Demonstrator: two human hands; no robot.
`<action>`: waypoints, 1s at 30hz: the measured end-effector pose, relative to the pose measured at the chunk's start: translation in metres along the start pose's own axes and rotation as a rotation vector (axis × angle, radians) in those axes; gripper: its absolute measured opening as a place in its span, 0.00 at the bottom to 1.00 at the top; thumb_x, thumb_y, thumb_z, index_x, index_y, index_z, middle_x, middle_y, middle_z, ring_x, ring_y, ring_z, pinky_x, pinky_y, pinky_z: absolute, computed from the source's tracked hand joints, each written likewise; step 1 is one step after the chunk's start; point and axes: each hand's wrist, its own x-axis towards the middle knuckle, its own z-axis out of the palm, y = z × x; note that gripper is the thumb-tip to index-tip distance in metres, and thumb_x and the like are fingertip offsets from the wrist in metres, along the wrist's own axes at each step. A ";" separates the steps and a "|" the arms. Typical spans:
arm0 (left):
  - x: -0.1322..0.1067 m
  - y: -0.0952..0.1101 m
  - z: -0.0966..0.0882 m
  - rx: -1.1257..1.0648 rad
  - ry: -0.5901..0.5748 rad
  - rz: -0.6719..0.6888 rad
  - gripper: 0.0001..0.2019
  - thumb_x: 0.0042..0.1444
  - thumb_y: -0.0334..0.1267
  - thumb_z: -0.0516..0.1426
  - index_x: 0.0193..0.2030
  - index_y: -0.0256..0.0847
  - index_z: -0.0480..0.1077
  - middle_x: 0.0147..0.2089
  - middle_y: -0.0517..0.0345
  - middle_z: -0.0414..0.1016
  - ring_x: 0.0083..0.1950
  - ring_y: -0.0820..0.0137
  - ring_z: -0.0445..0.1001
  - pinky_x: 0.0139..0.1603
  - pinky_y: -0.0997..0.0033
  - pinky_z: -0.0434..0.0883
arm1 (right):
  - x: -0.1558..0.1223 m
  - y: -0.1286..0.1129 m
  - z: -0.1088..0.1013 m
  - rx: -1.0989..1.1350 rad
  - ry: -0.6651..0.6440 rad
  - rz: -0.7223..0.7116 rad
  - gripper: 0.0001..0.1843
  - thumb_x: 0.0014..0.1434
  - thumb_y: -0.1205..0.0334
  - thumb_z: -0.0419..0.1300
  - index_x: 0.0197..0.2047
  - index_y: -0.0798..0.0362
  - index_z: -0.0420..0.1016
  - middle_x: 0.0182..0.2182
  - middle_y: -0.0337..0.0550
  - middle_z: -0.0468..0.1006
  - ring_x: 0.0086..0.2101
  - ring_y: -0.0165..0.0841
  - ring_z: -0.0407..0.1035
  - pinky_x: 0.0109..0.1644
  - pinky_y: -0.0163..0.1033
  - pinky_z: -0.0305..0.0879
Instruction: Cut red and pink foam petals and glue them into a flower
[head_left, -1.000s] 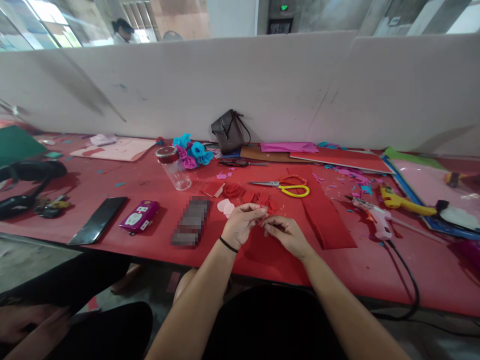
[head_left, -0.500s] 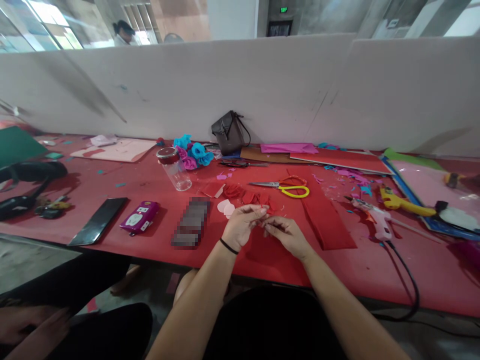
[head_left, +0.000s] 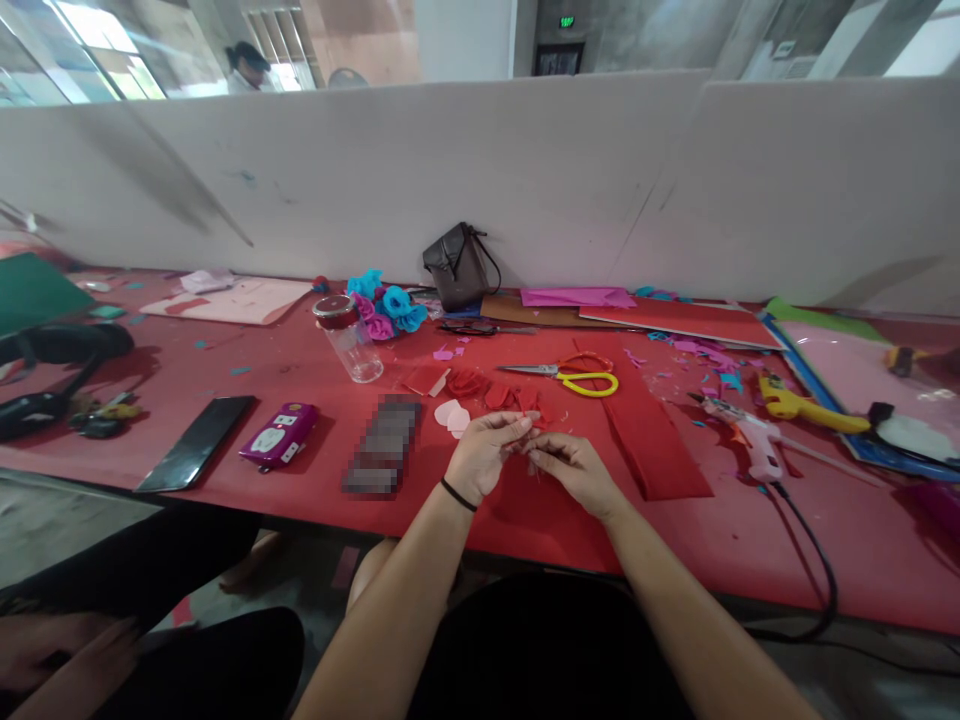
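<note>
My left hand [head_left: 484,450] and my right hand [head_left: 574,468] meet over the near edge of the red table, fingertips pinched together. Whatever lies between them is too small and covered to name; thin pale strands show just below the fingers. Cut red paper pieces [head_left: 501,396] lie right behind my left fingers. Pale pink paper petals [head_left: 451,417] rest left of my left hand. Beyond my hands lie scissors with yellow handles [head_left: 589,382], blades pointing left. A folded strip of red paper [head_left: 656,450] lies to the right of my right hand.
A pink glue gun [head_left: 757,450] with a cord and a yellow one [head_left: 802,405] lie at right. Leftward are a blurred-out phone [head_left: 382,445], a purple case [head_left: 280,435], a clear jar [head_left: 352,345] and paper flowers [head_left: 390,305]. Another person's hand [head_left: 67,645] shows at lower left.
Both hands stay in nearly the same place, fingertips still together. The thin strands below my right fingers show a little more now.
</note>
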 end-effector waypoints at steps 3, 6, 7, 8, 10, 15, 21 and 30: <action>0.001 -0.001 0.000 -0.007 0.041 0.013 0.14 0.30 0.34 0.72 0.21 0.34 0.72 0.35 0.51 0.79 0.26 0.77 0.70 0.26 0.76 0.62 | 0.000 -0.002 0.000 0.004 -0.015 0.002 0.11 0.55 0.52 0.63 0.32 0.52 0.77 0.23 0.38 0.76 0.27 0.31 0.69 0.36 0.38 0.64; 0.001 -0.002 0.000 0.003 0.054 0.022 0.14 0.29 0.34 0.72 0.21 0.34 0.72 0.33 0.54 0.78 0.24 0.80 0.67 0.24 0.77 0.60 | 0.000 -0.002 0.001 0.018 -0.034 0.007 0.11 0.54 0.53 0.63 0.33 0.52 0.78 0.24 0.38 0.77 0.27 0.31 0.69 0.36 0.38 0.64; 0.001 -0.003 0.001 0.012 0.041 0.022 0.14 0.29 0.35 0.72 0.22 0.34 0.73 0.31 0.54 0.78 0.23 0.80 0.66 0.24 0.77 0.60 | 0.000 -0.002 0.001 0.024 -0.033 0.009 0.11 0.54 0.52 0.63 0.34 0.52 0.78 0.24 0.38 0.77 0.26 0.31 0.69 0.36 0.38 0.64; 0.000 -0.003 0.001 0.018 0.024 0.022 0.14 0.30 0.35 0.72 0.23 0.33 0.74 0.30 0.55 0.77 0.23 0.80 0.65 0.25 0.77 0.61 | 0.000 -0.002 0.001 0.032 -0.026 0.013 0.11 0.54 0.52 0.63 0.34 0.52 0.78 0.24 0.38 0.77 0.26 0.31 0.68 0.36 0.38 0.64; 0.000 -0.002 0.001 0.020 -0.009 0.021 0.14 0.32 0.36 0.72 0.25 0.33 0.76 0.28 0.56 0.76 0.23 0.80 0.64 0.26 0.76 0.62 | 0.001 -0.002 0.001 0.046 -0.009 0.020 0.12 0.54 0.52 0.63 0.34 0.52 0.78 0.23 0.38 0.76 0.26 0.31 0.68 0.36 0.38 0.64; 0.000 -0.004 -0.001 -0.004 -0.025 0.014 0.13 0.35 0.36 0.71 0.27 0.32 0.77 0.29 0.54 0.77 0.25 0.78 0.67 0.28 0.75 0.64 | 0.001 0.000 0.000 0.043 0.004 0.020 0.12 0.55 0.51 0.62 0.34 0.51 0.78 0.23 0.38 0.76 0.26 0.31 0.68 0.36 0.38 0.63; 0.000 -0.005 0.000 -0.005 0.012 -0.008 0.11 0.35 0.34 0.71 0.26 0.32 0.77 0.26 0.56 0.75 0.25 0.78 0.66 0.28 0.75 0.64 | 0.001 0.002 0.000 -0.002 -0.010 0.018 0.13 0.56 0.50 0.61 0.33 0.52 0.77 0.23 0.38 0.75 0.26 0.31 0.67 0.36 0.38 0.62; -0.001 -0.011 0.004 -0.026 -0.002 0.005 0.17 0.30 0.38 0.72 0.27 0.33 0.76 0.23 0.60 0.70 0.25 0.77 0.65 0.25 0.74 0.64 | 0.002 0.003 -0.002 -0.010 0.017 0.022 0.14 0.56 0.50 0.60 0.29 0.52 0.74 0.22 0.37 0.73 0.25 0.30 0.65 0.34 0.37 0.61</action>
